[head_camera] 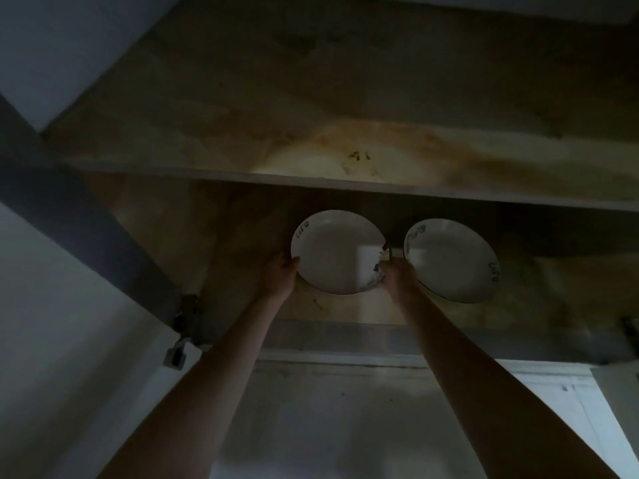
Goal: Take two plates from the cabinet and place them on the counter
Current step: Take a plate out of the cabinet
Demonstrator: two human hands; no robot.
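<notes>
Dim kitchen, seen from below, looking up into an open cabinet (pixel 242 236) with stained, yellowed inside walls. White wall below, pale and blurred. Open door (pixel 69 305) swung out at left, hinge (pixel 186 316) at its inner edge; second hinge just visible at far right.

Nearest: two bare forearms reaching up from the bottom of the view, spread apart low and converging toward the lower shelf (pixel 345 330).

Left hand (pixel 281 276) closed on the left rim of the left plate (pixel 335 252), thumb over the edge. Right hand (pixel 397 278) closed on the same plate's right rim, fingers hooked at the lower right edge beside a dark printed pattern. Plate white, shallow, dark-rimmed, tilted with its face toward the camera, small dark lettering near the upper left rim. Whether resting on the shelf or lifted clear: cannot tell.

Just beside it on the right, second plate (pixel 453 259), same kind, also tilted face-out, lettering at its right rim, not gripped; right wrist overlapping its lower left edge. Narrow gap between the two plates.

Farther up: upper shelf (pixel 345 183) with a pale front edge, underside brightly stained above the plates. Beyond that, murky cabinet top.
</notes>
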